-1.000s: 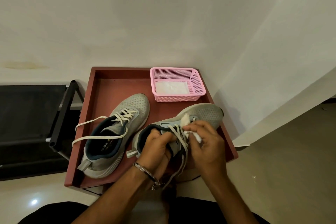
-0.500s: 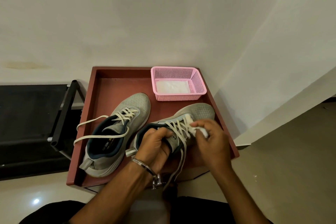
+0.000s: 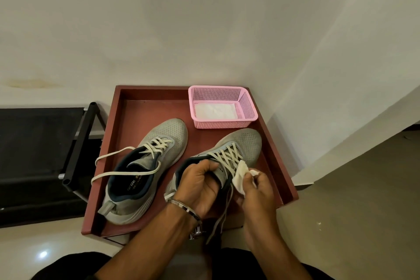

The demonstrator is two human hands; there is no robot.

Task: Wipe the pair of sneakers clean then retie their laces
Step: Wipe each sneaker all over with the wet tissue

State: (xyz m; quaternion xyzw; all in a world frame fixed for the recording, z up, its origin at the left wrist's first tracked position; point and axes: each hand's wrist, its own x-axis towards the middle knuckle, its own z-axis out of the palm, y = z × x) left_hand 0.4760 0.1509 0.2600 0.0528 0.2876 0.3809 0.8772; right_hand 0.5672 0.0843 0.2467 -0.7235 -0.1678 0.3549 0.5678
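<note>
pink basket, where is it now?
Head view: the pink basket sits in the far right corner of the red tray, just beyond the toe of the right-side sneaker.

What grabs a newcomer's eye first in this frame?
Front and centre, the left hand grips the collar of the right-side grey mesh sneaker while the right hand pinches a crumpled white wipe beside its laces. Its twin, the left-side grey sneaker, lies on the reddish-brown wooden tray with laces trailing over the edge. A pink perforated plastic basket sits at the tray's far right corner.
</note>
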